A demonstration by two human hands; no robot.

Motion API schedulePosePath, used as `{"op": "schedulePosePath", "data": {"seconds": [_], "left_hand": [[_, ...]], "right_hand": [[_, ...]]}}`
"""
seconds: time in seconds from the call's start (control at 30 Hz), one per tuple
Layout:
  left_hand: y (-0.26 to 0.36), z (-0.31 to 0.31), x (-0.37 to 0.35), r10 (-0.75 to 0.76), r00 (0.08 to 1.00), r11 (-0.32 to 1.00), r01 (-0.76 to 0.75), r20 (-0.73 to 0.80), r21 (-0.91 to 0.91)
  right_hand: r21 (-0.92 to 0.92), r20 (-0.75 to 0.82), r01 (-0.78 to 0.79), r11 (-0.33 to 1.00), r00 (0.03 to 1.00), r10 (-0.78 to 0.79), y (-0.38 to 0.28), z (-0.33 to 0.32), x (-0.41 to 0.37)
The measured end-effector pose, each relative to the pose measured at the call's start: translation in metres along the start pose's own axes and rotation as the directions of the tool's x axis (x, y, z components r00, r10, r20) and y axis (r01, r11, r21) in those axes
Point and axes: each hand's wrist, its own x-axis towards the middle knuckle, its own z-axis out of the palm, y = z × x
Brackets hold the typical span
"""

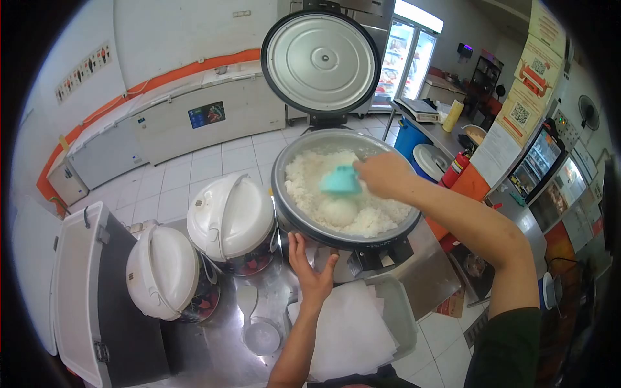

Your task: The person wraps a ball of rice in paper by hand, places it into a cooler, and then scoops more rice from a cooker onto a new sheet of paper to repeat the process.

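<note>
A large rice cooker (283, 223) stands with its round metal lid (323, 61) raised, full of white rice (307, 171). Over the rice, my right hand (386, 176) grips a turquoise scoop (341, 180). Just below the scoop is a smooth rounded mound of rice (339, 211). My left hand (312, 271) is at the cooker's front lower side, fingers stretched and spread, holding nothing. Nearest to its wrist are white paper sheets (352, 323) in a pale plastic tub (404, 317). A white rice paddle (247, 302) lies left of it, beside a small clear cup (262, 337).
Two white-lidded rice pots (229, 210) stand left of the cooker on the steel table (223, 352). An open cooler box (119, 291) is at far left. Chest freezers (210, 113) line the wall. A red fire extinguisher (457, 169) stands behind my right arm.
</note>
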Motion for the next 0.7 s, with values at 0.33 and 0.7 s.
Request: {"op": "schedulePosePath", "data": {"seconds": [0.33,0.7], "left_hand": [[0.000,0.000,0.000,-0.015,1.000,1.000,0.015,-0.005,-0.015],[-0.002,0.001,0.001,0.013,1.000,1.000,-0.013,-0.001,0.012]], "right_hand": [[0.084,0.421,-0.034,0.996,0.907,-0.004,-0.037,-0.041,-0.026],[0.396,0.706,-0.200,0.896,0.690,-0.158,0.008,-0.026,0.002]]}}
